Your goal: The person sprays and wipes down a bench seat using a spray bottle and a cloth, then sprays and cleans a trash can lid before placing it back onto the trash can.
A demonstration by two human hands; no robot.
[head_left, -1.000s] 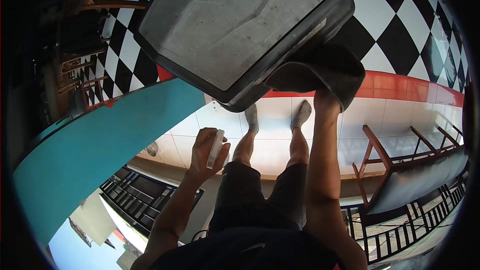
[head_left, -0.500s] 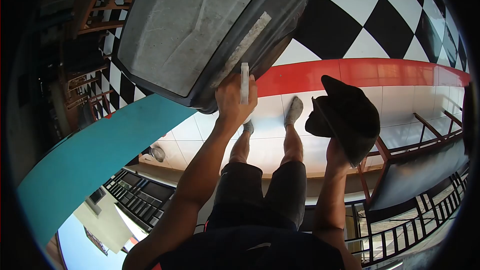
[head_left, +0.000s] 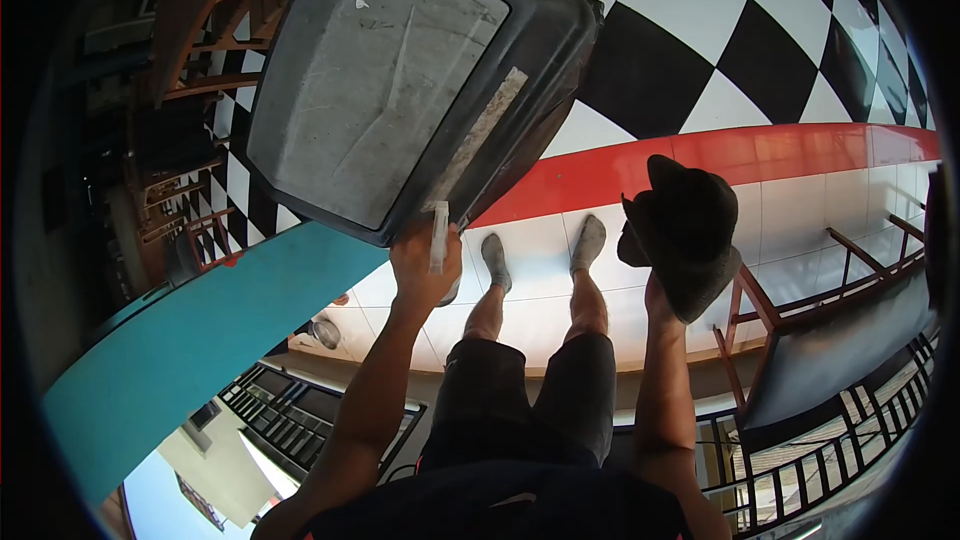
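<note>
Grey, scuffed plastic is what we've got up front: an old-looking TV (head_left: 380, 100), tilted, screen toward us, with a worn pale band (head_left: 485, 130) running along its side. Our left hand (head_left: 425, 262) is right at its lower corner, fingers closed around a whitish strip (head_left: 439, 240) that pokes up out of the grip. That hand overlaps the TV's edge, but we can't tell if it's really touching. Over on the other side, our right hand (head_left: 666, 300) is grasping a dark cloth (head_left: 692, 220), bunched up and held in the air, well apart from the TV. The cloth hides most of those fingers, so no idea how tight the hold is. Off to the left, a teal counter (head_left: 210, 330) slants away, one end meeting the TV's corner in our view. Past the TV we've got checkered floor (head_left: 690, 30), then a red stripe (head_left: 740, 150), then white tiles (head_left: 540, 280) with our grey-socked feet (head_left: 589, 243) on them. Near our right arm there's a brown-legged table (head_left: 840, 340).
</note>
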